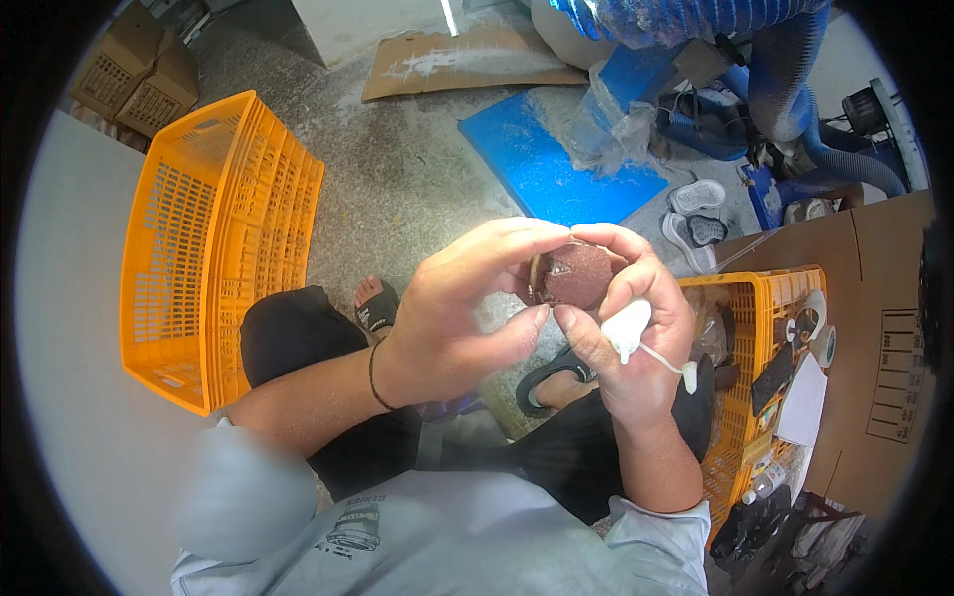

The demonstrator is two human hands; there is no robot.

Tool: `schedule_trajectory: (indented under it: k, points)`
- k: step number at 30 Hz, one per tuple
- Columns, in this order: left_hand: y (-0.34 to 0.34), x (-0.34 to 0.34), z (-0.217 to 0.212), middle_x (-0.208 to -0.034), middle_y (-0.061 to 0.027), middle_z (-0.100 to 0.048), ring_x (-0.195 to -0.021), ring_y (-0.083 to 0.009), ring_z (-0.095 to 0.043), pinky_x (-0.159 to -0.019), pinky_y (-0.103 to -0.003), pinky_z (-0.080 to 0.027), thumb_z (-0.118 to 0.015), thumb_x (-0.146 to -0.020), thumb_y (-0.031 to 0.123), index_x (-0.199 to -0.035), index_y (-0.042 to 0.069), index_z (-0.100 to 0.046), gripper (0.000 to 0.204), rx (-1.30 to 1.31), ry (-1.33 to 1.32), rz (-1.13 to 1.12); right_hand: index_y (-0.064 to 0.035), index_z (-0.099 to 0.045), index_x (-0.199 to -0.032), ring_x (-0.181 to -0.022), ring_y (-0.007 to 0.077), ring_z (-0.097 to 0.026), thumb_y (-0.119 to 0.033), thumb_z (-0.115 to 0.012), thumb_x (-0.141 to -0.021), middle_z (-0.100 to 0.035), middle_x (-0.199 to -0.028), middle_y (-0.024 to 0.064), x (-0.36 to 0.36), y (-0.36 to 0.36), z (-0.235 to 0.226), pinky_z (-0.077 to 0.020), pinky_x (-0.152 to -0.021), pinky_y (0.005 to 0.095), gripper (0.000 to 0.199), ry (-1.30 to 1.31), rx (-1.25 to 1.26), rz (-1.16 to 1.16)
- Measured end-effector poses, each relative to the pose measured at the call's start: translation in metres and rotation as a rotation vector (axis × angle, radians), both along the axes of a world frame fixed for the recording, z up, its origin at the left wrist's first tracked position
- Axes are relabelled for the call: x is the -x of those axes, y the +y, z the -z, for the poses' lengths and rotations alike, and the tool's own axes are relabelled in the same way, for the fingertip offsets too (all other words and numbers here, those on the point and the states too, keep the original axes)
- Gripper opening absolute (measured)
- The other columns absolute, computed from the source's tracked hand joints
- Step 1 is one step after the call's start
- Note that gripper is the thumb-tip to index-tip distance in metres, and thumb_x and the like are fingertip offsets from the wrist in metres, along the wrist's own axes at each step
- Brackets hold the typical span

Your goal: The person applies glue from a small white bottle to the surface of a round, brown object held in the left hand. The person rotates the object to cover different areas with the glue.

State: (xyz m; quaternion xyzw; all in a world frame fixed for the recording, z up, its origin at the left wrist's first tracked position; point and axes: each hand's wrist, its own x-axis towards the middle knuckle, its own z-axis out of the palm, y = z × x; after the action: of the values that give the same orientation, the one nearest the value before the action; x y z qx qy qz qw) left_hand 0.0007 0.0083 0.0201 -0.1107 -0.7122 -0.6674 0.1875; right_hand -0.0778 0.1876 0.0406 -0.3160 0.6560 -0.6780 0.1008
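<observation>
Both hands meet above the person's lap. The left hand point(462, 308) pinches the edge of a reddish-brown disc point(576, 273) between thumb and forefinger, fingers curled close. The right hand point(631, 338) is closed too: its fingertips steady the disc's far rim while the palm grips a small white tube point(626, 328) with a thin white cord and cap point(689, 375) hanging from it. The disc sits between the two hands, face up, touching both.

To do this well, I judge the left pinch should stay at the rim so the face stays clear, and the tube's tip should be kept under control. An orange crate point(224, 238) stands to the left, another crate point(760, 338) of odds and ends to the right.
</observation>
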Motion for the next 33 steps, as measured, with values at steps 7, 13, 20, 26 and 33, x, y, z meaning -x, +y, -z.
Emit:
schedule_trajectory:
  k: [7, 13, 20, 26, 33]
  points:
    - [0.0, 0.003, 0.001, -0.131, -0.0184, -0.059, -0.114, -0.0239, -0.065, -0.091, -0.033, -0.057, -0.068, -0.083, -0.004, -0.137, 0.0, -0.057, 0.056, -0.002, 0.033, 0.0, -0.0098, -0.049, -0.08, -0.11, 0.0185, -0.06, -0.003, -0.082, -0.079, -0.06, -0.133, 0.0198, -0.002, 0.0, -0.002, -0.0479, -0.099, 0.0357, 0.034, -0.034, 0.008, 0.001]
    - [0.0, 0.002, 0.002, -0.13, -0.0183, -0.06, -0.113, -0.0236, -0.065, -0.09, -0.033, -0.057, -0.068, -0.083, -0.004, -0.137, 0.0, -0.057, 0.055, -0.016, 0.012, 0.005, -0.0098, -0.048, -0.079, -0.11, 0.0182, -0.06, -0.004, -0.082, -0.08, -0.06, -0.133, 0.0196, 0.0, -0.001, 0.0, -0.048, -0.099, 0.0353, 0.034, -0.05, 0.024, -0.013]
    - [0.0, 0.003, -0.003, -0.123, -0.0159, -0.061, -0.106, -0.0213, -0.065, -0.087, -0.032, -0.057, -0.068, -0.082, -0.004, -0.135, 0.001, -0.058, 0.054, -0.018, -0.007, -0.003, -0.0099, -0.048, -0.079, -0.115, 0.0203, -0.06, -0.001, -0.081, -0.08, -0.06, -0.133, 0.02, 0.003, 0.0, 0.008, -0.0475, -0.101, 0.0362, 0.034, -0.097, 0.035, -0.04]
    - [-0.005, 0.001, -0.008, -0.115, -0.0136, -0.063, -0.099, -0.0192, -0.066, -0.08, -0.029, -0.057, -0.069, -0.081, -0.003, -0.131, 0.002, -0.063, 0.051, 0.006, -0.162, -0.046, -0.0101, -0.048, -0.078, -0.116, 0.019, -0.058, 0.004, -0.078, -0.079, -0.06, -0.134, 0.0188, 0.002, -0.01, 0.03, -0.0467, -0.099, 0.0348, 0.033, -0.358, 0.18, -0.063]
    - [-0.012, 0.002, -0.013, -0.118, -0.0071, -0.058, -0.099, -0.0107, -0.062, -0.085, -0.024, -0.052, -0.066, -0.082, -0.008, -0.132, -0.003, -0.062, 0.05, 0.109, -0.36, -0.06, -0.0119, -0.046, -0.076, -0.094, 0.0053, -0.053, 0.003, -0.076, -0.082, -0.062, -0.13, 0.0113, -0.008, -0.024, 0.053, -0.0446, -0.081, 0.024, 0.034, -0.524, 0.304, -0.036]
